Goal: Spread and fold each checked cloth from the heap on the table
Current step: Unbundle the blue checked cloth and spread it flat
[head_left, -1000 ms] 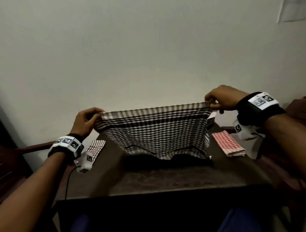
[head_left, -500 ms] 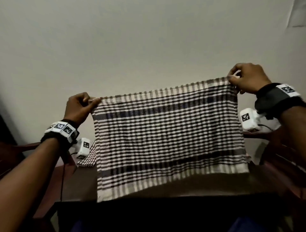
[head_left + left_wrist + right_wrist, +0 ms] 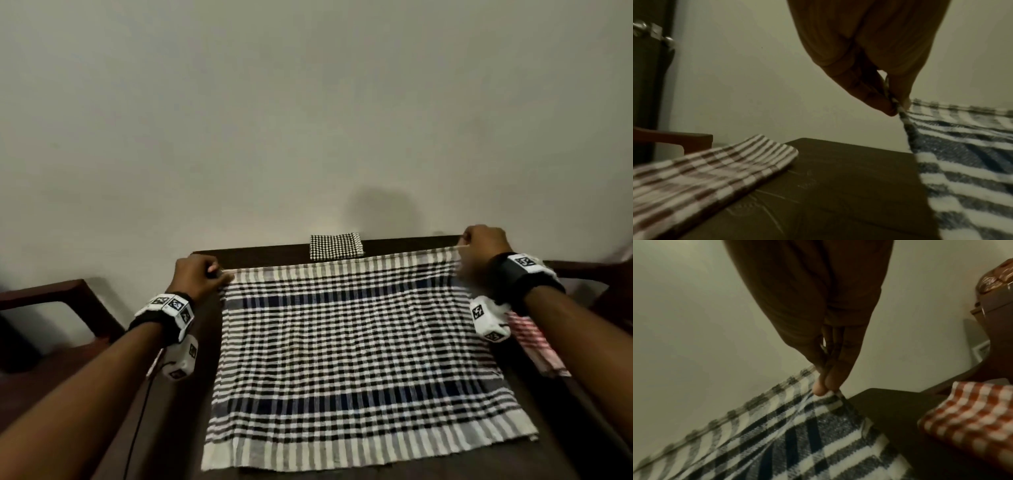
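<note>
Head view: the black-and-white checked cloth lies spread on the dark counter, and I take this cloth as the landmark. The left hand pinches its far left corner and the right hand pinches its far right corner, so the far hem hangs a little above the counter. The cloth is almost square. Its broad dark bands run left to right and its near hem points toward the person, close to the near counter edge. A small folded checked cloth lies just beyond the far hem, and a folded red checked cloth lies just beside the right edge.

Left wrist view: the fingers close tightly on the corner. A folded brown checked cloth lies to the left of the landmark, apart from it.

Right wrist view: the fingertips hold only a thin bit of the hem, and the picture is blurred.

In my judgement, this thin hold can slip. If one hand lets go sooner than the other, the far hem can land skewed or wrinkled, and the later fold will be crooked. A pull toward the person can also drag the near hem over the counter edge.
</note>
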